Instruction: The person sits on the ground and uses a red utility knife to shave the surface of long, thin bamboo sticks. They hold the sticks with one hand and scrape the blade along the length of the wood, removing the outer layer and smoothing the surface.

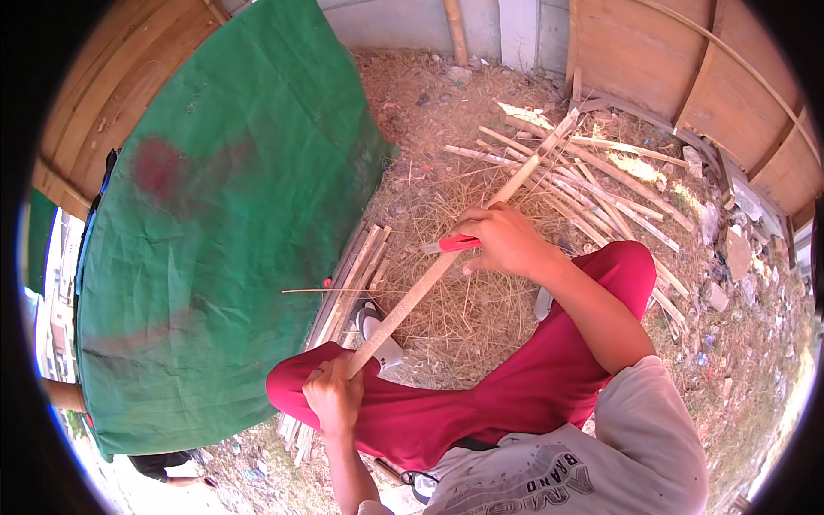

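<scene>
A long, pale bamboo strip (407, 302) slants across my lap, from near my left knee up toward the far right. My left hand (333, 393) is closed around its near end. Farther along the strip, my right hand (498, 240) grips a red-handled utility knife (459, 244), its blade end pointing left across the strip. The exact contact of blade and bamboo is too small to make out. Beyond my right hand the strip reaches over a pile of other strips. A thin sliver (343, 291) sticks out to the left of the strip.
Bamboo strips (592, 184) lie scattered at the far right, and a stack of strips (352, 275) lies left of my feet. Straw-like shavings (455, 318) cover the ground between my legs. A green tarp (223, 215) hangs on the left. Wooden panels (644, 51) and rubble edge the right.
</scene>
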A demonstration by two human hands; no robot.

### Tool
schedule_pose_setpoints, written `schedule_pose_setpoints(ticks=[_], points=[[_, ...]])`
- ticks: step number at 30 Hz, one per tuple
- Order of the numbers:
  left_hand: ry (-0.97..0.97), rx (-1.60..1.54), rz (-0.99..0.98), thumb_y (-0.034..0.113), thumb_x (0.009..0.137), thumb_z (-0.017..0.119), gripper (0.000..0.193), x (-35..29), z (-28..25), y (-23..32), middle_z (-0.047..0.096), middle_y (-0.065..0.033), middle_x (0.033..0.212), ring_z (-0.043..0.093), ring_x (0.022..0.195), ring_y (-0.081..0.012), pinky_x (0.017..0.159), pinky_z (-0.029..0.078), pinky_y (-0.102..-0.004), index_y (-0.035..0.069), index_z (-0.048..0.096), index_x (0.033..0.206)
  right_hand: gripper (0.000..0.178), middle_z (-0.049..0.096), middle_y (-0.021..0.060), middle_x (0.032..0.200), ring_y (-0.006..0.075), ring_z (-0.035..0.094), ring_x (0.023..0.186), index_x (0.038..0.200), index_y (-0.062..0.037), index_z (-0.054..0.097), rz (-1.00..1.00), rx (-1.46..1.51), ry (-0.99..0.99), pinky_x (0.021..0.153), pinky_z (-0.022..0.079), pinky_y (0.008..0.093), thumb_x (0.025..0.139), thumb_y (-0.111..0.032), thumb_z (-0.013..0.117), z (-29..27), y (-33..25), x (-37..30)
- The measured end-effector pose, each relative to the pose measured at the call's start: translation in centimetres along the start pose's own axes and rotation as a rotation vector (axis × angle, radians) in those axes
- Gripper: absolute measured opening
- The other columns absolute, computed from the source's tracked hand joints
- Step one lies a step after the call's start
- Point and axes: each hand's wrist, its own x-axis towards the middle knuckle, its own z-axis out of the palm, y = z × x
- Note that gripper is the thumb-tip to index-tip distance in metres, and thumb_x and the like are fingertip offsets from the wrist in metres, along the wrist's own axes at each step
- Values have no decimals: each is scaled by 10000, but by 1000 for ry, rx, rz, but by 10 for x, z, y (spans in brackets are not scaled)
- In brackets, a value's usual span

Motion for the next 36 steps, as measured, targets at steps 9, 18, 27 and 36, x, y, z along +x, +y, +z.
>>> schedule_pose_setpoints(ticks=[9, 18, 27, 36], points=[[10, -42, 11, 112, 642, 851, 360, 57, 9, 9, 665, -73, 773, 627, 712, -271, 726, 483, -399, 95, 691, 965, 316, 711, 55, 976, 297, 658, 943, 997, -106, 748, 17, -221, 73, 940, 488, 404, 698, -177, 822, -6, 19, 10], [-25, -96, -203, 143, 644, 914, 1020, 64, 7, 22, 244, -140, 1618, 266, 1472, -359, 1163, 284, -535, 155, 373, 1509, 385, 700, 78, 989, 322, 650, 935, 1078, -108, 750, 139, -262, 265, 925, 480, 401, 700, -37, 743, -38, 33, 5], [14, -275, -242, 112, 719, 865, 783, 43, 10, 14, 212, -167, 1634, 259, 1468, -412, 1176, 278, -538, 79, 503, 1413, 384, 677, 106, 920, 337, 640, 889, 1083, -106, 752, 225, -303, 274, 858, 493, 411, 721, 8, 693, -52, 38, 1], [-252, 266, 44, 385, 889, 633, 528, -53, -18, -79, 510, -169, 1467, 444, 1386, -360, 1186, 170, -608, 26, 620, 1276, 370, 692, 103, 855, 314, 672, 796, 1057, -140, 765, 194, -307, 339, 773, 506, 437, 748, 20, 640, -53, 49, -3]])
